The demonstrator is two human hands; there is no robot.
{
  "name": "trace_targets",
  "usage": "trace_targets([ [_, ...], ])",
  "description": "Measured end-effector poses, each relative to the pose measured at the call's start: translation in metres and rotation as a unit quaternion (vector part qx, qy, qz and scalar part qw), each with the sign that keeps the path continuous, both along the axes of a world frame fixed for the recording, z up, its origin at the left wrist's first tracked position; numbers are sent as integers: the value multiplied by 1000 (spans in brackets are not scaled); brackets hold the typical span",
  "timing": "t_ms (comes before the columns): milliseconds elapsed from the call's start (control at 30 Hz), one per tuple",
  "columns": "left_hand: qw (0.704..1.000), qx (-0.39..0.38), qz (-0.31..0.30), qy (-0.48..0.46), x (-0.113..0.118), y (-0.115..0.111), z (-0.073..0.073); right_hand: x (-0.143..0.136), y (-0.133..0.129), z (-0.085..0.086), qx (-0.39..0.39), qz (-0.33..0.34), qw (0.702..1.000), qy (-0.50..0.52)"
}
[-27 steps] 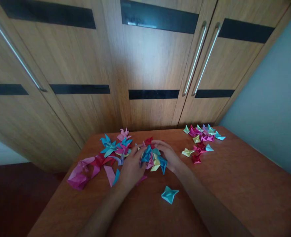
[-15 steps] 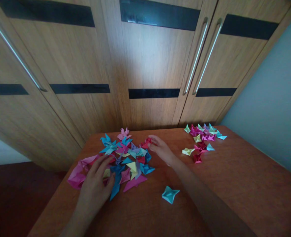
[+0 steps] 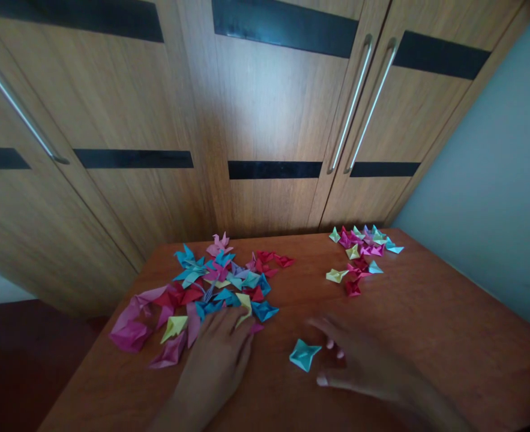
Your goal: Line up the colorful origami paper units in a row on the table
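**Two hands at work among folded paper shapes**

A large heap of folded paper pieces [image 3: 210,288] in pink, red, blue, teal and yellow spreads across the far left part of the wooden table [image 3: 427,336], from near its left edge toward the middle. A smaller cluster of folded pieces [image 3: 359,255] lies well apart from it, near the far right corner, in front of the wooden wardrobe doors [image 3: 269,120].

One teal paper star [image 3: 304,354] sits alone on bare wood toward the near edge, between the two hands. The left hand [image 3: 217,363] lies palm down with its fingers held loosely together, the fingertips touching the near fringe of the large heap. The right hand [image 3: 364,366] reaches in from the near right, fingers spread and slightly curled, empty, with thumb and fingertips just beside the teal star; whether they touch it cannot be told.
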State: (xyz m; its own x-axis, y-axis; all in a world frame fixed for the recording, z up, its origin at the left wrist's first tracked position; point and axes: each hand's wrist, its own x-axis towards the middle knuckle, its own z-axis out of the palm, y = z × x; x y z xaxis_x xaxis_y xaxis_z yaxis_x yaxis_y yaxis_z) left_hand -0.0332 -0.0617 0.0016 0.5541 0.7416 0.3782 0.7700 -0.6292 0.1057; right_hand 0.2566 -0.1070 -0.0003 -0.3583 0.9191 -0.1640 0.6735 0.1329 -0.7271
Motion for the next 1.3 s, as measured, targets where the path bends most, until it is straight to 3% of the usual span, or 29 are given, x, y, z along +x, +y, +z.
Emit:
trace_targets([
  [167, 997, -57, -7, 42, 21, 1, 2, -34, 6, -21, 105, -17, 994, -15],
  [400, 995, -77, 19, 66, 29, 10, -2, -50, 80, -53, 190, -91, 972, 106],
  [533, 995, -61, 47, 58, 33, 13, -2, -54, 100, -50, 218, -67, 956, 186],
  [633, 997, -59, 35, 45, 38, 14, 0, -24, 100, -33, 267, -112, 945, 151],
  [767, 997, -70, -17, 11, 53, 14, 2, 64, 109, -15, 339, -237, 910, 0],
  [833, 996, -84, -42, -5, 66, 14, 2, 109, 120, -17, 364, -258, 890, -92],
  [933, 991, -107, -73, -32, 92, 17, -2, 151, 138, -32, 353, -222, 890, -185],
  [1100, 984, -131, -92, -72, 144, 33, -15, 158, 152, -59, 310, -204, 901, -226],
  [1300, 986, -119, -74, -88, 207, 51, -33, 141, 140, -66, 301, -251, 896, -211],
])
